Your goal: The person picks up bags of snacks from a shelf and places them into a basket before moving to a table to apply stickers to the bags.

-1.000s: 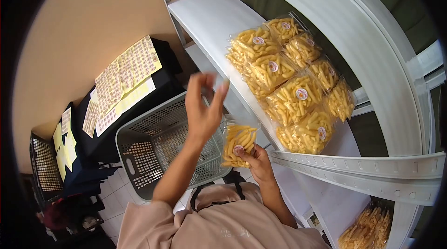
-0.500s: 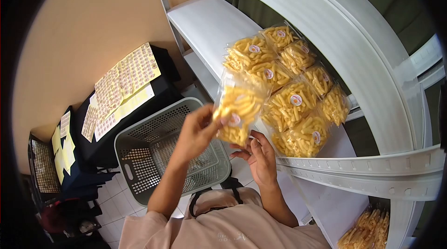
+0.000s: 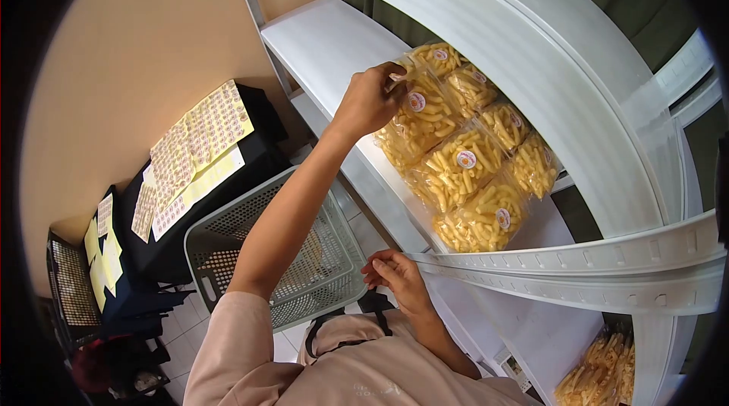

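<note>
My left hand (image 3: 372,101) is at the upper left of the pile on the white shelf, its fingers closed on the top edge of a clear bag of yellow snack sticks (image 3: 422,113) with a round label. That bag lies against the others. Beside it are several more labelled bags, among them one at the middle (image 3: 463,161) and one near the front edge (image 3: 486,216). Below the shelf's edge, close to the basket's right rim, my right hand (image 3: 392,275) hangs with its fingers loosely curled and apart, holding nothing.
A grey perforated basket (image 3: 199,233) stands below my left arm. Sticker sheets (image 3: 201,136) lie on a black-covered table at the left. More bags (image 3: 600,368) rest on a lower shelf. White shelf rails (image 3: 562,255) cross the right side.
My left hand has carried the held bag up and onto the pile at its upper left. My right hand has dropped lower and left, away from the bag.
</note>
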